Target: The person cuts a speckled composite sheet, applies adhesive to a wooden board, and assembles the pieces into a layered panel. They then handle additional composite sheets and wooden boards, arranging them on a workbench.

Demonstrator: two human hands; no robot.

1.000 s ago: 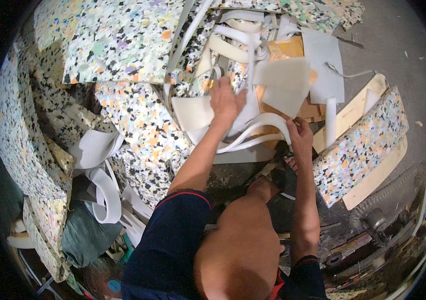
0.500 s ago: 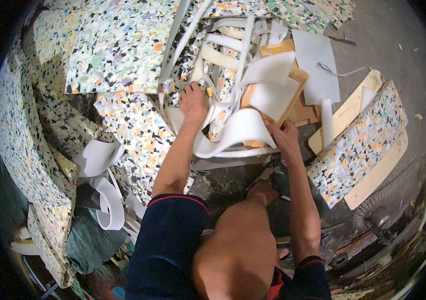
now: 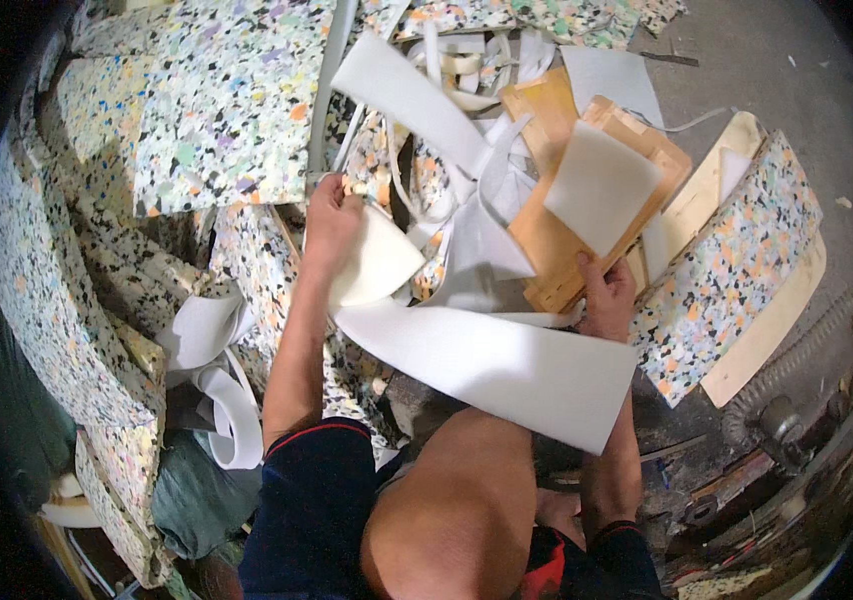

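My left hand [image 3: 332,225] is closed on a cream foam piece [image 3: 379,262] that hangs just below its fingers, with small pale scraps by the fingertips. My right hand [image 3: 607,298] pinches the near edge of a brown wooden board [image 3: 559,250], thumb on top. A white foam square [image 3: 604,187] rests on that board. One wide white foam strip [image 3: 492,362] stretches from below my left hand across to my right forearm, partly covering it. Another white strip [image 3: 412,100] slants over the pile beyond, among loose curled foam strips.
Speckled foam sheets [image 3: 222,110] lie at the back left, and more are folded along the left side. On the right, a speckled foam piece [image 3: 732,270] lies over pale wooden boards [image 3: 772,325]. A ribbed hose [image 3: 807,355] is at the lower right. White offcuts [image 3: 232,415] sit at the left.
My left hand has moved left, now with the cream piece. My right hand has shifted right with the board, which lies more exposed. The white strips have unfolded and spread out.
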